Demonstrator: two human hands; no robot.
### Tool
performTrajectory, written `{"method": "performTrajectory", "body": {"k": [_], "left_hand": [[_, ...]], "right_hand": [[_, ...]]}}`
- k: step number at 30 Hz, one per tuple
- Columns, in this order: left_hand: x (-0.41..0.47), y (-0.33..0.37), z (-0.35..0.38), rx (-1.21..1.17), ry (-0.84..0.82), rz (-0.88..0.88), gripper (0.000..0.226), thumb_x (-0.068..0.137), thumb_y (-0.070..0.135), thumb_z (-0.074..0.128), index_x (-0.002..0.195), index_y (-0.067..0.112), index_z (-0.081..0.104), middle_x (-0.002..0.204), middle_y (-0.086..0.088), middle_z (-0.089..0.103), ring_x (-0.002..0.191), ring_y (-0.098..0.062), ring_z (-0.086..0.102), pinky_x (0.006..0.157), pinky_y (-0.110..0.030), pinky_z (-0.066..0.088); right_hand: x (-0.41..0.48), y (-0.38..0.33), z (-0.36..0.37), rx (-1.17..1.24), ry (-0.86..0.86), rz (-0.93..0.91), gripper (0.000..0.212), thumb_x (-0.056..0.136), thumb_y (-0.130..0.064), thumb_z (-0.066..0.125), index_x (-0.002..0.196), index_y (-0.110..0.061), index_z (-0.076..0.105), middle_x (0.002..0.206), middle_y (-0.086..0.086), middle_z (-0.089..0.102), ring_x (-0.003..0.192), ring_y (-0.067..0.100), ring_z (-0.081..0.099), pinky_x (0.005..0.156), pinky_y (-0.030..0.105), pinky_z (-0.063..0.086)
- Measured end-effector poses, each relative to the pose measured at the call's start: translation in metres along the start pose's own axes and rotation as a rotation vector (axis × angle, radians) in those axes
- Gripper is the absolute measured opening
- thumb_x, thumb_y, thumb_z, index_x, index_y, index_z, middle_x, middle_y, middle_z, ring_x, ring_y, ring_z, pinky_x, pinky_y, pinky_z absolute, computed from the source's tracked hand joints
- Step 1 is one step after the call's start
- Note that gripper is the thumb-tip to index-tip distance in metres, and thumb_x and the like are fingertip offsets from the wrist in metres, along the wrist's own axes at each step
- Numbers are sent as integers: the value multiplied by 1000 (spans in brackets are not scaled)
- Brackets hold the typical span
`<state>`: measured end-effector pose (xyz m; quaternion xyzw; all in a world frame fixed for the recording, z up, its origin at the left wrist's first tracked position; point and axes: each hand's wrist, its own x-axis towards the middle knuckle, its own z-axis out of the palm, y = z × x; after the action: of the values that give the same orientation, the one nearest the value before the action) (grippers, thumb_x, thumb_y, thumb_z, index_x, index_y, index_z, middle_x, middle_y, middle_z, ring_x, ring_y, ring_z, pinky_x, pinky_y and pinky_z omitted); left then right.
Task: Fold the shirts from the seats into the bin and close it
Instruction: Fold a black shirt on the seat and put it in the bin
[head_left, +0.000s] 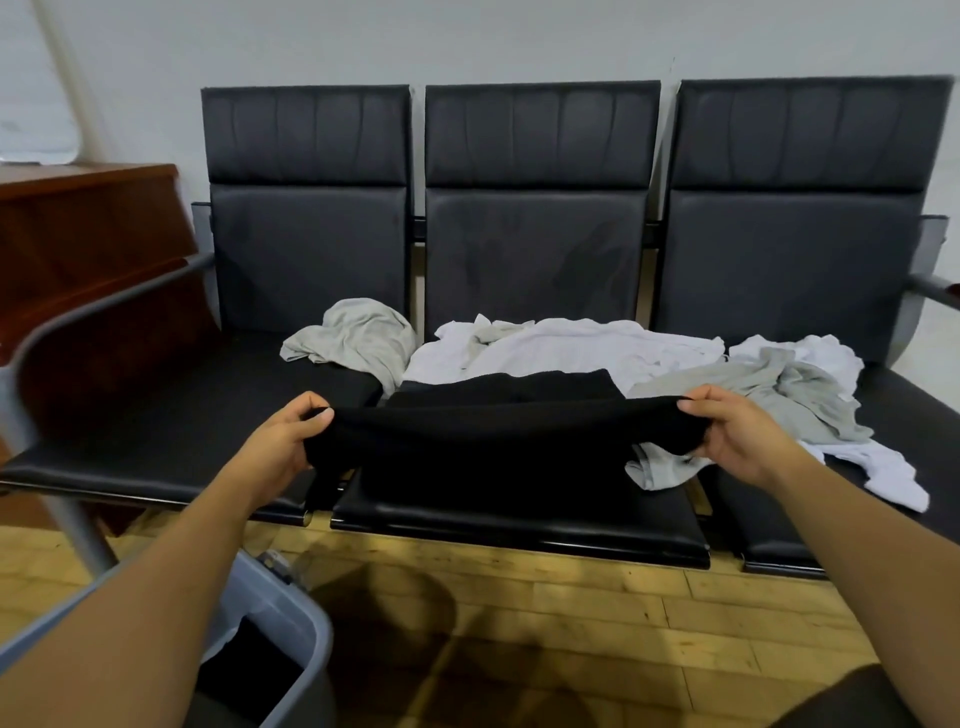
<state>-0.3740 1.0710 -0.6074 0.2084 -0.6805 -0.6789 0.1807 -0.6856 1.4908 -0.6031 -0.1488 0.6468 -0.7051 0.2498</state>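
Observation:
A black shirt (498, 431) is stretched flat over the middle seat of a black three-seat bench (519, 525). My left hand (283, 441) grips its left edge and my right hand (737, 436) grips its right edge, both lifting the near fold. Behind it lie a white shirt (571, 343), a grey shirt (358, 335) on the left seat, and a grey and white heap (779, 379) on the right seat. The grey bin (291, 618) stands open at the lower left, with dark cloth inside.
A wooden cabinet (88, 249) stands left of the bench. A metal armrest (104, 306) curves down at the left. Wooden floor (571, 623) runs in front of the seats. A white wall is behind.

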Motion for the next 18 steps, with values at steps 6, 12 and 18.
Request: {"method": "performTrajectory", "body": {"k": [6, 12, 18], "left_hand": [[-8, -7, -10, 109, -138, -168, 14, 97, 15, 56, 83, 16, 54, 78, -5, 56, 68, -18, 55, 59, -31, 42], [-3, -14, -5, 207, -100, -195, 13, 99, 16, 57, 86, 16, 57, 76, -4, 58, 66, -19, 57, 56, -32, 43], [38, 1, 8, 127, 170, -48, 15, 98, 14, 60, 85, 18, 62, 79, -4, 63, 73, -17, 59, 62, -30, 47]], "right_hand": [[-6, 2, 1, -103, -110, 180, 8, 90, -6, 59, 83, -10, 62, 78, 7, 65, 67, 19, 65, 53, 27, 56], [-1, 6, 12, -212, -138, 223, 8, 93, -4, 58, 89, -7, 65, 81, 9, 69, 69, 19, 68, 53, 28, 57], [44, -9, 18, -149, -5, 65, 7, 95, -7, 60, 93, -11, 66, 87, 4, 70, 78, 13, 68, 64, 24, 58]]}}
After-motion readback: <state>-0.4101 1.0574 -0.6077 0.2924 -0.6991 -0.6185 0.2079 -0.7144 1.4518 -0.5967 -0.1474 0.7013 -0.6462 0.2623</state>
